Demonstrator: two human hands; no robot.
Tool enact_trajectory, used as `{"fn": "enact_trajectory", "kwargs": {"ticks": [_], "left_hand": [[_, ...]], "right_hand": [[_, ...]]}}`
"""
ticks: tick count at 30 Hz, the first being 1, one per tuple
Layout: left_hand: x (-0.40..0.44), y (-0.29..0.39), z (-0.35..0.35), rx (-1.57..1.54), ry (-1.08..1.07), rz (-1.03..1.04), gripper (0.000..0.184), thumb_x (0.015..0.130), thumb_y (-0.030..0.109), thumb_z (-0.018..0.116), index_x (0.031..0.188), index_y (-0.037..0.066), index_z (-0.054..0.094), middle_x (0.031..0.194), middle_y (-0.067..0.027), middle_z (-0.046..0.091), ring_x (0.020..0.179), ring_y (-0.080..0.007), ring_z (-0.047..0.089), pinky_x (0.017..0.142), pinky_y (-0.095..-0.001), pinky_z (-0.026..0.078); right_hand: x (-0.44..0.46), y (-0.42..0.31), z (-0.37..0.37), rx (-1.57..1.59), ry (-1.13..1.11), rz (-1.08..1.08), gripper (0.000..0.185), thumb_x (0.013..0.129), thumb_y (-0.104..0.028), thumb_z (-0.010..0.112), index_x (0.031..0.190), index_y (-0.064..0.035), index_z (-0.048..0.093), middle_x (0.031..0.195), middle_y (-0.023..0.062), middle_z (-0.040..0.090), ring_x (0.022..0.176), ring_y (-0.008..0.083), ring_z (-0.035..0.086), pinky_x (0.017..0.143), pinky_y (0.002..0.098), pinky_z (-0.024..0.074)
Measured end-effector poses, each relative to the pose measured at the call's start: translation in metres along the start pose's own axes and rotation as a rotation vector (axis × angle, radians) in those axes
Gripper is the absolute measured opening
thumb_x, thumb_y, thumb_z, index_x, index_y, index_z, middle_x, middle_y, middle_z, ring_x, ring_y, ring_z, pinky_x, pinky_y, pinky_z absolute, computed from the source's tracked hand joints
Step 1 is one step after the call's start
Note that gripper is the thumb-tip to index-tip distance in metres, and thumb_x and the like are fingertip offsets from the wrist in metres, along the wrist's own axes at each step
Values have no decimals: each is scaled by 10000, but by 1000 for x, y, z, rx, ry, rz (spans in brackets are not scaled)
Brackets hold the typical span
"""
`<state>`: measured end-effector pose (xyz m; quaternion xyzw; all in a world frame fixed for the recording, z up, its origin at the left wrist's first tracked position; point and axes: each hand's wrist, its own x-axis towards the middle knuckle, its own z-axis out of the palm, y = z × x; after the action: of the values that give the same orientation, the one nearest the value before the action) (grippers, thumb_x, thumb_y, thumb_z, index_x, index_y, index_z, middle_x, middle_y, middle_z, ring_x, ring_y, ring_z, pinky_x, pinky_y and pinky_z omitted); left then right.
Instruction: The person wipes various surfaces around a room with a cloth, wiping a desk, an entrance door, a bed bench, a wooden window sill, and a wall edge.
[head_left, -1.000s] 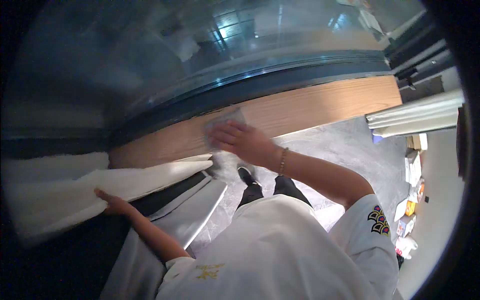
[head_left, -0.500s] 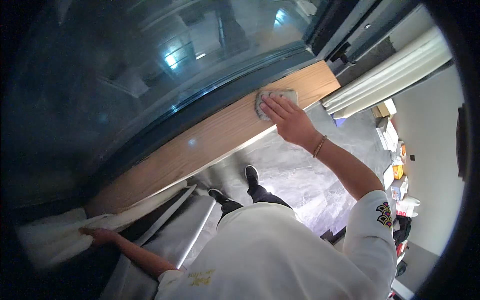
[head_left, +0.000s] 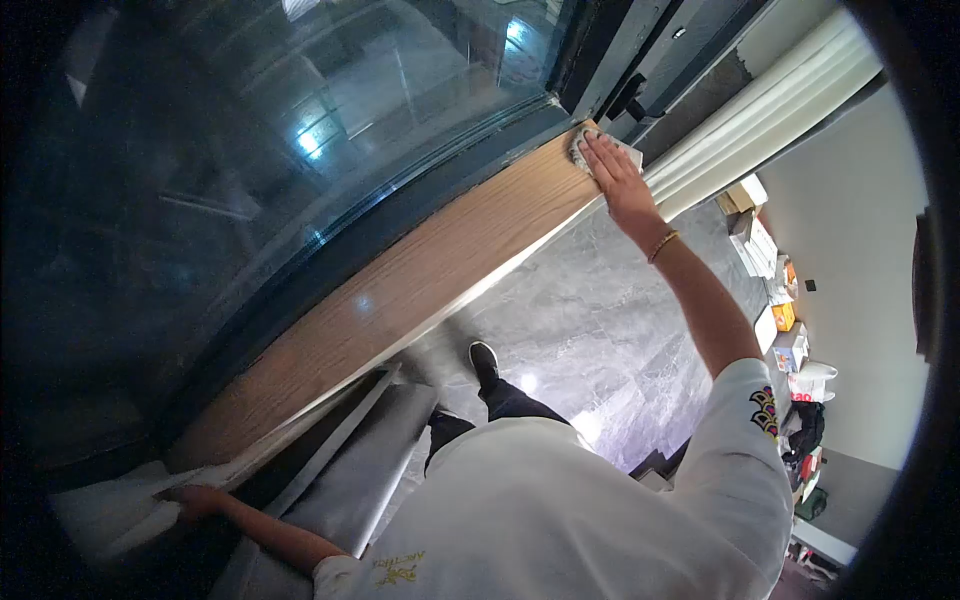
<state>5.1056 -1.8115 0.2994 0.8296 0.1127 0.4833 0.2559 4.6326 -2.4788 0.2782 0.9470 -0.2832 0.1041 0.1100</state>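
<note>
Grey cloth (head_left: pixel 579 152) lies under the right hand (head_left: pixel 624 187), fingers straight. Leftward from them runs the sill (head_left: pixel 430 265); the left hand (head_left: pixel 203 500) grips curtain (head_left: pixel 110 510).

Person's right hand (head_left: pixel 620 182): atop cloth (head_left: pixel 578 150), at ledge's (head_left: pixel 420 270) right end | ahead-left of it: window pane (head_left: pixel 300 130) | to its right: curtain (head_left: pixel 780 110), then boxes (head_left: pixel 755 243) along the wall (head_left: pixel 850 220) | left hand (head_left: pixel 197 501): on fabric (head_left: pixel 110 510), ledge's opposite end | between hands, bodyward: floor (head_left: pixel 560 290)
</note>
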Motion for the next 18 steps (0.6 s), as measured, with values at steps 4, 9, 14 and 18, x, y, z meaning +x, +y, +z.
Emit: {"fn": "enact_trajectory", "kwargs": {"ticks": [4, 9, 14, 18], "left_hand": [[2, -5, 1, 32, -17, 35, 431, 899, 264, 513, 1281, 77, 442, 1063, -182, 590, 873, -246, 606, 769, -363, 500], [3, -20, -5, 63, -46, 78, 409, 913, 235, 493, 1296, 104, 438, 1044, -171, 599, 851, -233, 614, 753, -356, 508], [0, -37, 12, -50, -3, 174, 338, 911, 233, 509, 1198, 55, 522, 1082, -168, 596, 831, -212, 617, 756, -348, 510], [4, 9, -24, 231, -443, -250, 404, 909, 263, 514, 1225, 15, 479, 1049, -177, 607, 882, -223, 615, 766, -330, 513]], "right_hand": [[-1, -45, 11, 175, 166, 327, 699, 700, 129, 442, 1361, -43, 291, 1423, 137, 273, 1313, 336, 249, 1064, 456, 225], [-5, -131, 4, 254, 207, 409, 655, 733, 120, 405, 1361, -35, 297, 1425, 169, 255, 1323, 346, 226, 1062, 485, 200], [-13, -256, -16, 332, 75, 318, 542, 837, 9, 382, 1366, -38, 279, 1447, 149, 209, 1338, 323, 191, 1068, 497, 188], [-16, -353, -26, 355, 61, 213, 546, 854, -52, 414, 1372, -15, 245, 1447, 170, 188, 1335, 334, 188, 1069, 487, 195]]}}
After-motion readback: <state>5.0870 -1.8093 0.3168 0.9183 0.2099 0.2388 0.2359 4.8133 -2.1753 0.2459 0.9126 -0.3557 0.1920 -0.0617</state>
